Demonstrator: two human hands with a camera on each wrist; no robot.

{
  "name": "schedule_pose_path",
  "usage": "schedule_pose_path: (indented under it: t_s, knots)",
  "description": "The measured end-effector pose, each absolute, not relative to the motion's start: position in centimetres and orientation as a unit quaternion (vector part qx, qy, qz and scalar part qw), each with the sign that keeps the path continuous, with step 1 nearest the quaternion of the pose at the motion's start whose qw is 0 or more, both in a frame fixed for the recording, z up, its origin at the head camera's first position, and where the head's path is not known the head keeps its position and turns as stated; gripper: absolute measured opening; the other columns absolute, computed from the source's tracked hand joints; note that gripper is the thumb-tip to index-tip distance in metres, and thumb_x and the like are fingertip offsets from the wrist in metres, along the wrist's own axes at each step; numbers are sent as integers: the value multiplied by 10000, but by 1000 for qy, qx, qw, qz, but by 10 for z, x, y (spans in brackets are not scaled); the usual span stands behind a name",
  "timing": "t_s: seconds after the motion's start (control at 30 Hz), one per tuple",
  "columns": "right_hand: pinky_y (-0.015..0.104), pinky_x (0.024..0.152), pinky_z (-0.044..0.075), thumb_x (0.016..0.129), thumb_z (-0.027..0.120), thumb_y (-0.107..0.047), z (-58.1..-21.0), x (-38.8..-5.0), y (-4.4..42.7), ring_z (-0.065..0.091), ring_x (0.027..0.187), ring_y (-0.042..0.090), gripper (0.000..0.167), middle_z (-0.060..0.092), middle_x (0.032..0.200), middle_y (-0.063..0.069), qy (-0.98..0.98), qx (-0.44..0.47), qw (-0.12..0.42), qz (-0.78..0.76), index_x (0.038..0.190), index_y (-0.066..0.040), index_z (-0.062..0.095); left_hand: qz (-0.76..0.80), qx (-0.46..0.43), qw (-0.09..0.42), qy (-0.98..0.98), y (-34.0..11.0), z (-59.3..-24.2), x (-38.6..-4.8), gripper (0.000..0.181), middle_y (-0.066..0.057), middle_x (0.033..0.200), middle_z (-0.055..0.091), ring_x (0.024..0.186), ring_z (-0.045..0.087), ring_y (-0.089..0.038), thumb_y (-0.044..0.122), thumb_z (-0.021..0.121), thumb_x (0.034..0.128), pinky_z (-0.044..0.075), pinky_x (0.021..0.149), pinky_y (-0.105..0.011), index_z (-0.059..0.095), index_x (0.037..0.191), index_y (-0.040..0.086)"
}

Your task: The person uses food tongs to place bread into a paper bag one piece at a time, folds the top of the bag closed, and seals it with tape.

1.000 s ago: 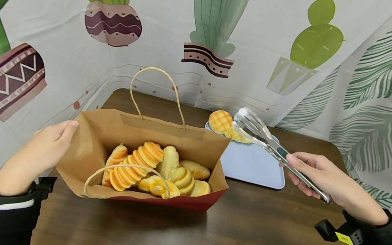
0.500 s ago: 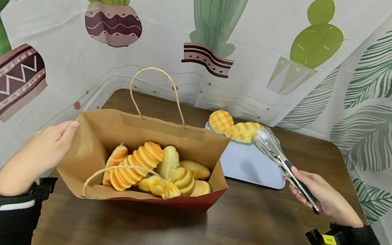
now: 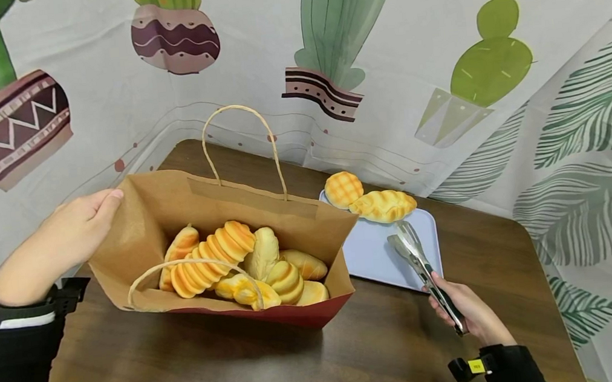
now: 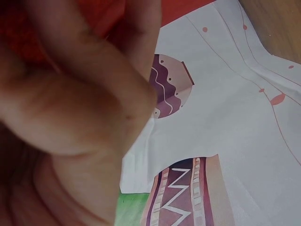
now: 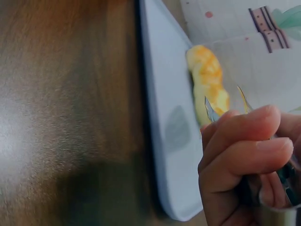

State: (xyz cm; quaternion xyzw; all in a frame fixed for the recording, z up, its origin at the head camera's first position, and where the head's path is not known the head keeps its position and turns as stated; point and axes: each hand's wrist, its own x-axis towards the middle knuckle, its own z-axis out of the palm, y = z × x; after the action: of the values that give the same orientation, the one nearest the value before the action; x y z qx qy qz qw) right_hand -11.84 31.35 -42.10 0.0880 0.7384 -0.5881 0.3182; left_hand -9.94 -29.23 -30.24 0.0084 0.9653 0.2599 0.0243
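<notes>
My left hand (image 3: 72, 236) pinches the upper left edge of a brown and red paper bag (image 3: 169, 188), which stands open with several breads inside, among them a ridged orange one (image 3: 210, 260). Metal tongs (image 3: 418, 254) are held in my right hand (image 3: 469, 310), their tips apart and over a pale blue tray (image 3: 369, 255). At the back of that tray lie a round bread (image 3: 343, 189) and a long twisted bread (image 3: 385, 206). In the right wrist view, curled fingers (image 5: 244, 155) hold the tongs, with the twisted bread (image 5: 207, 77) beyond.
The brown wooden table (image 3: 375, 355) reaches to a patterned cloth (image 3: 249, 44) behind and at the right. Two looped cord handles rise from the bag, the rear one (image 3: 275, 151) upright and the front one (image 3: 151, 270) lying across its mouth.
The tongs and my right hand have moved down and left, away from above the breads on the tray, so the twisted bread shows in full. My left hand and the bag stay put.
</notes>
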Motion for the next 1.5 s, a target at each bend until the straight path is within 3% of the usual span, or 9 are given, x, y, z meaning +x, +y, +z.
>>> schedule_pose_path:
  t_s: [0.3, 0.57, 0.8, 1.5]
  knots:
    - [138, 381, 397, 994, 369, -502, -441, -135, 304, 464, 457, 9, 518, 532, 644, -64, 727, 117, 311, -601, 1053, -16, 540, 264, 9, 22, 964, -294, -306, -101, 561, -427, 1327, 347, 1226, 298, -608, 279, 186, 1048, 256, 994, -684, 354, 1358, -158]
    - [133, 382, 387, 982, 368, -531, -447, -150, 293, 460, 463, 12, 580, 516, 649, -53, 715, 145, 298, -615, 1127, 18, 484, 266, 5, 22, 964, -295, -307, -101, 565, -425, 1328, 344, 1227, 297, -608, 290, 188, 1047, 255, 993, -687, 352, 1367, -146]
    - [129, 386, 384, 989, 367, -513, -449, -162, 288, 461, 476, 17, 515, 518, 649, -53, 705, 154, 296, -626, 1067, -19, 490, 266, 2, 35, 963, -294, -305, -101, 576, -425, 1338, 332, 1240, 283, -605, 301, 176, 1048, 244, 1003, -686, 330, 1380, -144]
    - [178, 381, 350, 1018, 418, -362, -439, -155, 288, 424, 458, 48, 426, 494, 630, -38, 795, 133, 218, -551, 1062, 54, 498, 266, 2, 32, 963, -296, -307, -102, 580, -419, 1342, 337, 1240, 282, -607, 309, 178, 1048, 241, 1004, -690, 331, 1384, -138]
